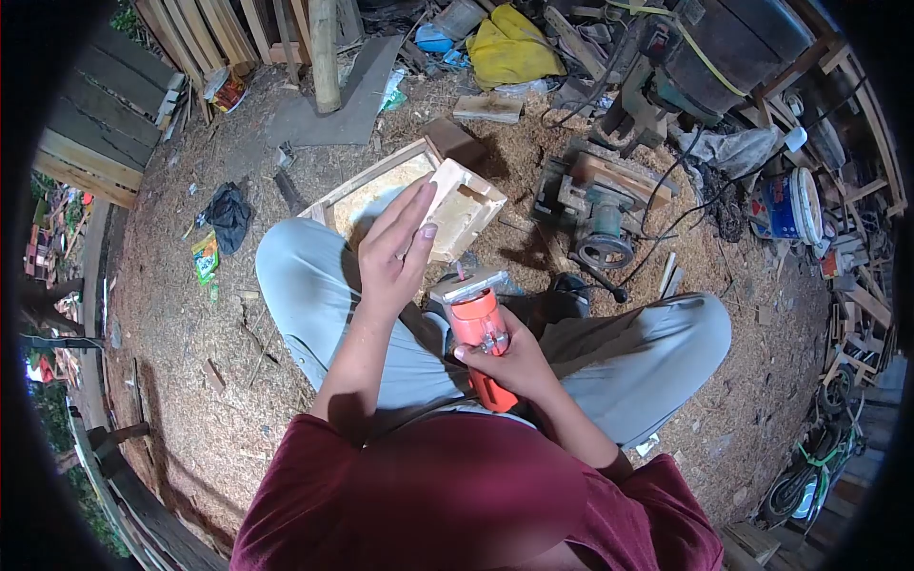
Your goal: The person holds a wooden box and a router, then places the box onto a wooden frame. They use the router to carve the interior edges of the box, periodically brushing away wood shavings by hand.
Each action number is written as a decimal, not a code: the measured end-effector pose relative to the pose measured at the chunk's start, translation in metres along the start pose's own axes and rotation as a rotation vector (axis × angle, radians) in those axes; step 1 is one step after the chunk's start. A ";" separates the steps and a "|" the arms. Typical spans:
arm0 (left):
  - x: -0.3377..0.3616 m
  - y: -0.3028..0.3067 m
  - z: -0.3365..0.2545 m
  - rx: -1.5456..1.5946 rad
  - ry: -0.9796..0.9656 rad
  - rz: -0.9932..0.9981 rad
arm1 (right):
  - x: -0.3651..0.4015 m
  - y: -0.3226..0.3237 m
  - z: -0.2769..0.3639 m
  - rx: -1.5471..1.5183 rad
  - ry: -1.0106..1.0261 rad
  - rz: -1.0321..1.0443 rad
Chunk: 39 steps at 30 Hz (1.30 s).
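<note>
My left hand (395, 249) is against the left side of a pale wooden block (464, 214) with a hollow cut in it, fingers stretched along the wood and thumb near its lower edge. Around an orange power tool (476, 328) with a flat metal base, my right hand (514, 360) is closed. The tool stands upright between my legs, and its thin bit points up at the lower edge of the block. Behind the block, a wooden frame (357, 181) lies on the ground.
A metal vise (605, 224) stands on the sawdust-covered ground at right of centre, with a black cable beside it. Farther back are a yellow bag (514, 48) and a wooden post (325, 57). A white-and-blue bucket (785, 205) sits at the right.
</note>
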<state>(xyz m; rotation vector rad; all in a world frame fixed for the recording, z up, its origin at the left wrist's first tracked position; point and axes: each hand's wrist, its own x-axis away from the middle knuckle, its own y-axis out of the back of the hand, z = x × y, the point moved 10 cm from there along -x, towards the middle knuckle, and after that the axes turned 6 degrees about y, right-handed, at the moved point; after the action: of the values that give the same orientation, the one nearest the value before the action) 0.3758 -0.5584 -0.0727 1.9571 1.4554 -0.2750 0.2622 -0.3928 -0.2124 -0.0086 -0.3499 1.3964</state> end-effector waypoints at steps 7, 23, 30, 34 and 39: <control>0.000 -0.008 -0.023 -0.053 -0.137 0.101 | 0.000 -0.002 -0.004 0.045 -0.024 0.048; 0.006 -0.017 -0.037 -0.047 -0.219 0.204 | -0.001 -0.005 -0.003 -0.024 -0.042 0.044; 0.008 -0.018 -0.037 -0.065 -0.247 0.227 | -0.002 -0.005 -0.003 -0.008 -0.015 0.037; 0.007 -0.018 -0.039 -0.096 -0.305 0.191 | -0.002 -0.004 -0.006 0.041 -0.018 0.053; 0.007 -0.018 -0.041 -0.090 -0.301 0.190 | -0.001 -0.006 -0.001 0.013 -0.043 0.047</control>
<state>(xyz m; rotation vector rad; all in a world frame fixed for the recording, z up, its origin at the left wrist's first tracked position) 0.3530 -0.5252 -0.0530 1.8722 1.0645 -0.3923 0.2677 -0.3941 -0.2125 0.0241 -0.3777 1.4474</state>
